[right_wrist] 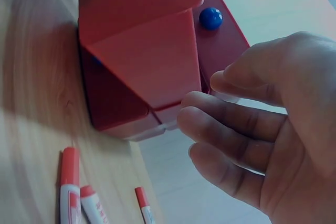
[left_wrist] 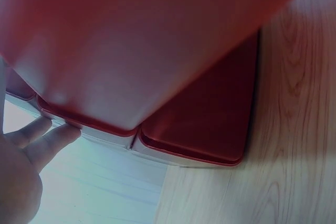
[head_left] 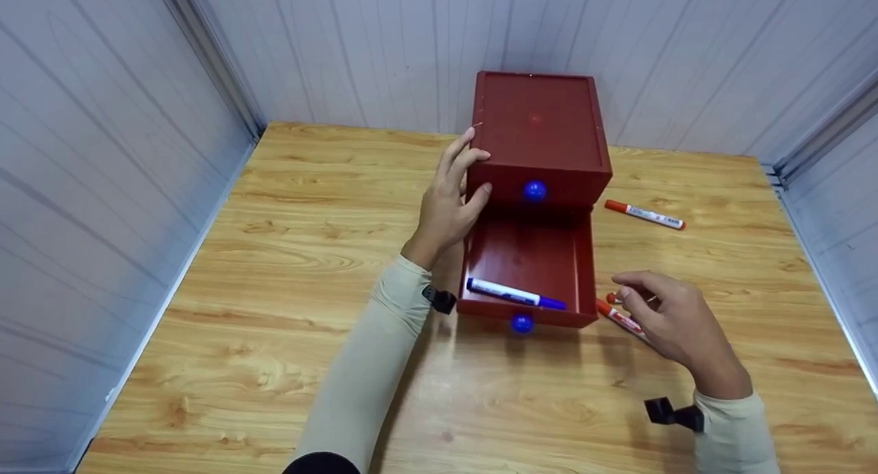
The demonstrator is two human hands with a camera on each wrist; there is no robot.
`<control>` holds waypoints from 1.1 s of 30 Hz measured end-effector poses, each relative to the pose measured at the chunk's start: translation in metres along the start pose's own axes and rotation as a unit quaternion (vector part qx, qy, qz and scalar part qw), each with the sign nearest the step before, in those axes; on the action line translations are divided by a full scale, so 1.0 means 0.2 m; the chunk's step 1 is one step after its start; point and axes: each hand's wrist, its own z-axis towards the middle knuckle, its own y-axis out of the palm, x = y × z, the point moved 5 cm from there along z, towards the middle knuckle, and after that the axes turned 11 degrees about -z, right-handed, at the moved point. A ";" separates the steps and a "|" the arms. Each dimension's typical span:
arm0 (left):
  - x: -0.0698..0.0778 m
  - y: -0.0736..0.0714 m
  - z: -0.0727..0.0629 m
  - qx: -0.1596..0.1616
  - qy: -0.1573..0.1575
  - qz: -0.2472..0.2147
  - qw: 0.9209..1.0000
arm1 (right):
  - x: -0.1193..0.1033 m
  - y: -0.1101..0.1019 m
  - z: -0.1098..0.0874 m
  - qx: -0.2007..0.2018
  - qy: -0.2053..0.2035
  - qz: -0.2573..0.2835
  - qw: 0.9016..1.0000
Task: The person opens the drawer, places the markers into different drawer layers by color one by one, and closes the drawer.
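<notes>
A red drawer cabinet (head_left: 538, 121) stands at the back with a drawer (head_left: 528, 244) pulled out from below its top one. My left hand (head_left: 449, 206) rests against the cabinet's left side, fingertips at the top edge and thumb by the front corner. A blue marker (head_left: 514, 294) lies inside the pulled-out drawer, along its front wall. To the drawer's right hovers my right hand (head_left: 675, 316), fingers loosely bent and holding nothing, as the right wrist view shows. Two red markers (head_left: 623, 320) (right_wrist: 93, 205) lie beside and partly behind that hand.
Another red marker (head_left: 645, 215) lies on the wooden table (head_left: 295, 302) right of the cabinet. Blue round knobs (head_left: 535, 191) stick out from the drawer fronts. Pale panel walls (head_left: 411, 49) enclose the table at the back and both sides.
</notes>
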 end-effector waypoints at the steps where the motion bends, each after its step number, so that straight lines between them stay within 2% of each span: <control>1: 0.00 0.00 0.00 0.000 0.001 -0.001 1.000 | 0.01 0.00 -0.01 0.000 0.002 0.000 1.000; 12: -0.01 -0.01 0.00 -0.004 -0.009 0.017 1.000 | 0.08 0.01 -0.04 -0.024 0.036 -0.004 0.999; 23: 0.00 0.00 0.00 -0.001 -0.010 0.012 1.000 | 0.22 0.01 -0.11 -0.051 0.095 -0.022 0.994; 33: -0.01 0.00 -0.01 0.002 -0.011 0.009 1.000 | 0.30 0.01 -0.16 -0.040 0.096 -0.042 0.994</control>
